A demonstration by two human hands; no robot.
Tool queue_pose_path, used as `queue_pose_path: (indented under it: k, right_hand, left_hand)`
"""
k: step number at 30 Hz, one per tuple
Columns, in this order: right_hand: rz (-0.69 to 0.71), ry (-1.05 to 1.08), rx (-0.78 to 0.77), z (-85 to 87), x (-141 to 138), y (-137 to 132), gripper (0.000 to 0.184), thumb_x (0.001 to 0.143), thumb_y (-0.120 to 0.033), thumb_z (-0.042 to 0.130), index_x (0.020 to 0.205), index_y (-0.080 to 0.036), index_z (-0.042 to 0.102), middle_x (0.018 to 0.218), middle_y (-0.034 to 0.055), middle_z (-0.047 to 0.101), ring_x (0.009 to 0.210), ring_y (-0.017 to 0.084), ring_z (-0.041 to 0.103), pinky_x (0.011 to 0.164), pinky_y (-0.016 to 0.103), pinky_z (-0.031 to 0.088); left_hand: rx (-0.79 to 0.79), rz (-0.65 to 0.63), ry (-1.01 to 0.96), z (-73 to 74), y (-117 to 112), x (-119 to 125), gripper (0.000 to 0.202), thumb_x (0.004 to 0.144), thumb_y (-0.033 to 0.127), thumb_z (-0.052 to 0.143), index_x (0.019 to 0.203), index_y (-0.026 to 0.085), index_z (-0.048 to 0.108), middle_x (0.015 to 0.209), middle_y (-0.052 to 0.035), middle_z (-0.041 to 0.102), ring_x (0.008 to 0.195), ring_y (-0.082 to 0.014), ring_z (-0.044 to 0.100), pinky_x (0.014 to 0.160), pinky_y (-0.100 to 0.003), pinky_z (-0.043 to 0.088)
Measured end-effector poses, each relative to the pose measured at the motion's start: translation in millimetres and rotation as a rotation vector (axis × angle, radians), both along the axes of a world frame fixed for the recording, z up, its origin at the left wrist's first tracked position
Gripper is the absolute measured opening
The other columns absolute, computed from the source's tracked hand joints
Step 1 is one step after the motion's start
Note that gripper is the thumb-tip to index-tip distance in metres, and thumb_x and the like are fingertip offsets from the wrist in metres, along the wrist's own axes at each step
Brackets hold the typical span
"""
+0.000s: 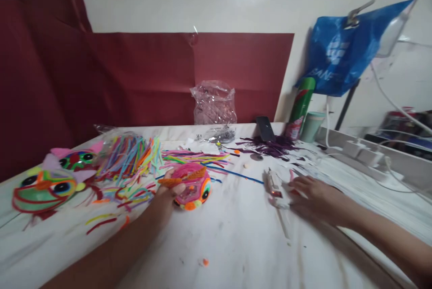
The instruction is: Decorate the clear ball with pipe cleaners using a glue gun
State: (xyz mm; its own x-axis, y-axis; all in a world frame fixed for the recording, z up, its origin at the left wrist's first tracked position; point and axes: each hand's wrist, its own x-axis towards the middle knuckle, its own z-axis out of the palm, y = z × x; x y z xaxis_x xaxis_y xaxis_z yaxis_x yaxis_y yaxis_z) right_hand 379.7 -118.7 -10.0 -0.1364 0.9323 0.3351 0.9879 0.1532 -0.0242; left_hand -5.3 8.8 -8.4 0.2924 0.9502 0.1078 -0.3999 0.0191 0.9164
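My left hand grips a round animal-face craft by its left side. The craft is made of pink and bright fuzzy strips, with orange ear-like pieces and a googly eye. Over on the right, my right hand is low over the table beside a white hot glue gun. Its fingers reach forward, somewhat blurred and apart, and I see nothing held in them. The glue gun lies with its nozzle pointing away from me. Whether my fingertips touch it I cannot tell.
Two finished-looking animal faces, one nearer and one behind, lie left beside bundled pipe cleaners. Purple shreds, a phone, a green can and a cup stand behind. A power strip with cables lies right.
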Motion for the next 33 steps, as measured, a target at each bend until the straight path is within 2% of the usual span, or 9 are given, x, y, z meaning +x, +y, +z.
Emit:
queue_pose_path:
  k: [3,6,9,11,13,17,23,29,33]
  right_hand:
    - [-0.002,0.158,0.160,13.9,-30,-6,0.017,0.082,-0.029,0.056,0.091,-0.021,0.068,0.095,0.0132,0.072,0.089,0.028,0.068,0.075,0.038,0.053]
    - [0.072,0.479,0.069,26.6,-94,-6,0.017,0.084,-0.031,0.051,0.079,-0.021,0.063,0.072,0.0058,0.070,0.063,0.019,0.066,0.059,0.030,0.051]
    - [0.194,0.776,-0.017,33.5,-161,5,0.018,0.081,-0.032,0.052,0.070,-0.020,0.058,0.064,0.0019,0.064,0.059,0.016,0.060,0.055,0.026,0.046]
    - [0.213,0.961,-0.041,35.0,-192,15,0.019,0.080,-0.036,0.054,0.070,-0.020,0.056,0.060,-0.0011,0.058,0.055,0.013,0.053,0.053,0.024,0.042]
    - [0.228,1.100,-0.049,35.1,-210,25,0.023,0.079,-0.040,0.057,0.069,-0.020,0.055,0.058,-0.0032,0.052,0.053,0.012,0.046,0.051,0.024,0.038]
    - [0.243,1.245,-0.024,33.1,-220,40,0.032,0.075,-0.048,0.063,0.065,-0.021,0.051,0.056,-0.0047,0.049,0.052,0.011,0.042,0.049,0.023,0.034]
    - [0.213,1.415,-0.055,27.1,-222,48,0.041,0.068,-0.056,0.069,0.065,-0.021,0.050,0.050,-0.0066,0.048,0.048,0.010,0.042,0.049,0.023,0.034]
    - [0.190,1.513,-0.135,26.0,-221,52,0.032,0.067,-0.043,0.071,0.064,-0.020,0.049,0.048,-0.0070,0.051,0.046,0.009,0.045,0.049,0.023,0.036]
    - [0.176,1.541,-0.144,22.9,-219,54,0.026,0.065,-0.035,0.069,0.063,-0.020,0.049,0.048,-0.0077,0.050,0.046,0.008,0.045,0.049,0.022,0.037]
  left_hand:
    - [0.094,-0.028,0.009,1.2,-4,2,0.071,0.061,0.029,0.078,0.126,0.019,0.052,0.094,-0.0062,0.073,0.086,-0.0247,0.071,0.078,-0.035,0.056]
    - [0.142,-0.054,0.022,2.2,-10,2,0.072,0.063,0.027,0.077,0.129,0.023,0.048,0.099,-0.0068,0.072,0.094,-0.0256,0.069,0.081,-0.036,0.055]
    - [0.165,-0.026,0.028,2.4,-15,-1,0.073,0.063,0.025,0.078,0.129,0.024,0.046,0.103,-0.0071,0.071,0.099,-0.0266,0.067,0.082,-0.036,0.054]
    - [0.202,0.012,0.050,2.1,-16,-3,0.074,0.063,0.024,0.079,0.128,0.024,0.046,0.105,-0.0069,0.070,0.101,-0.0267,0.065,0.085,-0.036,0.053]
    - [0.240,0.032,0.066,1.7,-16,-6,0.074,0.063,0.023,0.080,0.129,0.025,0.045,0.109,-0.0066,0.068,0.104,-0.0259,0.064,0.088,-0.035,0.051]
    - [0.238,-0.004,0.049,2.3,-14,-7,0.077,0.063,0.023,0.079,0.131,0.030,0.042,0.113,-0.0054,0.065,0.100,-0.0244,0.064,0.082,-0.034,0.053]
    - [0.254,-0.015,0.088,8.9,-18,-7,0.075,0.064,0.022,0.078,0.130,0.029,0.044,0.119,-0.0067,0.061,0.102,-0.0248,0.061,0.082,-0.033,0.052]
    - [0.266,0.037,0.118,4.3,-13,-8,0.070,0.060,0.019,0.080,0.123,0.025,0.050,0.119,-0.0071,0.062,0.111,-0.0270,0.057,0.088,-0.033,0.049]
    - [0.246,-0.004,0.107,-0.6,-9,-4,0.073,0.058,0.023,0.081,0.124,0.025,0.049,0.109,-0.0062,0.066,0.101,-0.0257,0.061,0.082,-0.032,0.050]
